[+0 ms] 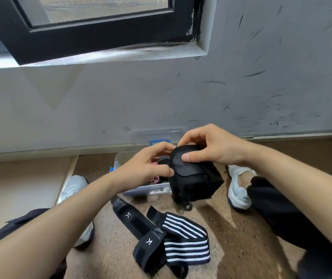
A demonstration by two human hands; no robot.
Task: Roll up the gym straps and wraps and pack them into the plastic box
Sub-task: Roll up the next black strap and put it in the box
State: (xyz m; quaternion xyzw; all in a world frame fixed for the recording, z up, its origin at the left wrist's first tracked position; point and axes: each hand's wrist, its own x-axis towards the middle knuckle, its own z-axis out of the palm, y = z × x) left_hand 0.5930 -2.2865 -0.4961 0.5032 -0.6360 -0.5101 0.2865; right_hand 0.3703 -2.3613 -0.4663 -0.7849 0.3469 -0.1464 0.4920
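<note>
A: Where is the black wrap [193, 182]?

B: At the centre of the frame, rolled into a bundle and held just above the clear plastic box [147, 190].

A: And the hands?

B: The left hand [147, 168] pinches the bundle's left edge. The right hand [207, 146] curls over its top, with the thumb pressing on the flap.

A: What else is there?

B: In the lower centre, two black straps [132, 220] and two striped wraps [185, 238] lie unrolled on the floor [231, 238], overlapping.

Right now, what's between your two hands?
A black rolled-up wrap, pinched by the left hand and gripped by the right hand. The head view shows it.
</note>
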